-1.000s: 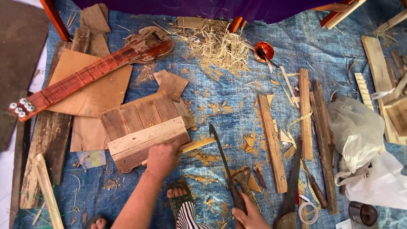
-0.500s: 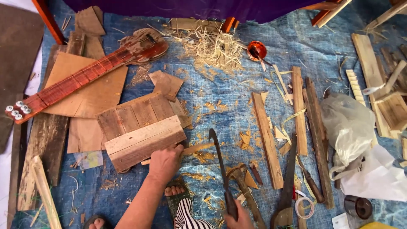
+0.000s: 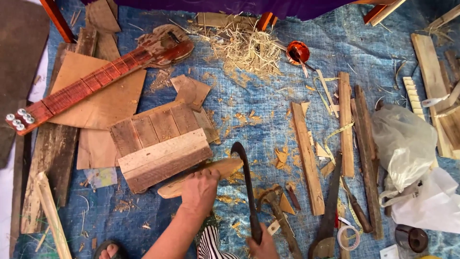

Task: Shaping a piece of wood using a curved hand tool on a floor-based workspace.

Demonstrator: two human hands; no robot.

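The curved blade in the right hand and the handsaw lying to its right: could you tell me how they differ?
The curved blade is narrow, dark and hooked at its tip; the handsaw is wider and straight. The right hand grips the blade by its handle and holds it raised, while the handsaw lies untouched on the blue tarp. Both point away from the person.

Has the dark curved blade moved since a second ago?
Yes. The dark curved blade, gripped by the right hand, has swung left, its tip closer to the slatted wooden board; the left hand grips a pale wood piece.
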